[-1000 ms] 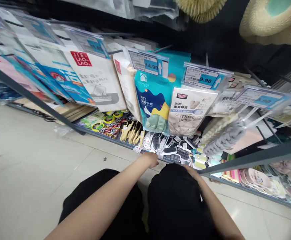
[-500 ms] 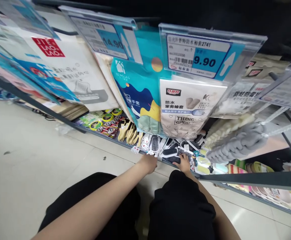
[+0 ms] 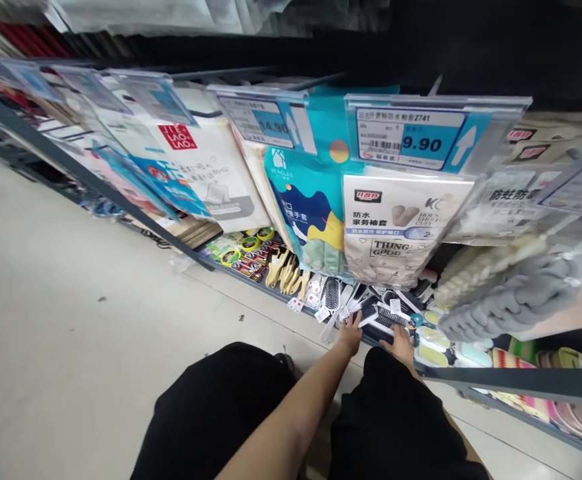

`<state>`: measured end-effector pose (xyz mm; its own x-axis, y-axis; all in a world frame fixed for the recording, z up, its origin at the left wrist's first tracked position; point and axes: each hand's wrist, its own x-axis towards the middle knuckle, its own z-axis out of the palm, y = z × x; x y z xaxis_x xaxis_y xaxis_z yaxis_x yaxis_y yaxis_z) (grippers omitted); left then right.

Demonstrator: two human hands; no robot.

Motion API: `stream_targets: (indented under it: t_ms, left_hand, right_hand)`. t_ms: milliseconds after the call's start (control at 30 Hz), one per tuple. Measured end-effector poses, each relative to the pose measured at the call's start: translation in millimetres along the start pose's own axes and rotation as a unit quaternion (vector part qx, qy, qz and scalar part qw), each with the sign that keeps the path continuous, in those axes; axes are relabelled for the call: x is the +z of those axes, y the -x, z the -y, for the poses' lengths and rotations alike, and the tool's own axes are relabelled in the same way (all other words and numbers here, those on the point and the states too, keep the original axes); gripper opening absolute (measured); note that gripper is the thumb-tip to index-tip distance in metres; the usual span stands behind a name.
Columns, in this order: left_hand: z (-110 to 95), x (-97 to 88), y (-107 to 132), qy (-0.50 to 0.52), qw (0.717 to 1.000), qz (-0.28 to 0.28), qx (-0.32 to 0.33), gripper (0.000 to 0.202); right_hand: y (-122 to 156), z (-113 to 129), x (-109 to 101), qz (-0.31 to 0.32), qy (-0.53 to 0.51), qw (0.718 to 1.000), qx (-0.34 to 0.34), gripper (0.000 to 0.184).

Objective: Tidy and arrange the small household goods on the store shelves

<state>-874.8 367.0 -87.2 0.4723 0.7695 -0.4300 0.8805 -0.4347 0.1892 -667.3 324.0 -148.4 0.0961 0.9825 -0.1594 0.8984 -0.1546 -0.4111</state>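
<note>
My left hand (image 3: 351,333) reaches to the bottom shelf, fingers stretched out against a black-and-white hairbrush (image 3: 369,315). Just to its right, my right hand (image 3: 401,345) rests at the shelf edge, thumb and fingers apart over another black bristled hairbrush (image 3: 381,331). I see no brush lifted in either hand. More hairbrushes with white rims lie in a loose heap around both hands, among them one (image 3: 331,292) left of my fingers. White tags (image 3: 323,313) hang from some handles.
Wooden-handled brushes (image 3: 287,272) and yellow tape-like rings (image 3: 251,244) lie to the left. Pale yellow and green brushes (image 3: 431,355) sit to the right. Packaged sleeves (image 3: 405,230), a teal glove pack (image 3: 311,227) and a grey fluffy item (image 3: 511,300) hang above. My knees (image 3: 221,407) are close to the shelf.
My left hand has moved right, from beside the tagged handles to the hairbrush near my right hand. My right hand stays at the brushes. The view has shifted, showing more shelf at left.
</note>
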Motion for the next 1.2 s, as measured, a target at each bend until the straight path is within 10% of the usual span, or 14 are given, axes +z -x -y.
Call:
stream_targets:
  t_ms: [233, 600, 867, 1200]
  left_hand:
    - [0, 33.1, 5, 0.07, 0.993, -0.084, -0.039, 0.061]
    - [25, 24.6, -1, 0.194, 0.957, -0.172, -0.135, 0.057]
    - [10, 40.8, 6, 0.138, 0.986, -0.079, -0.043, 0.057]
    - [4, 21.5, -2, 0.3, 0.936, -0.122, -0.139, 0.04]
  right_hand:
    - [19, -27, -8, -0.022, -0.089, 0.996, -0.008, 0.041]
    - [50, -25, -23, -0.151, -0.194, 0.961, 0.129, 0.047]
    - [17, -26, -27, 0.0, -0.029, 1.0, -0.003, 0.037]
    - [28, -20, -15, 0.055, 0.049, 0.994, -0.078, 0.055]
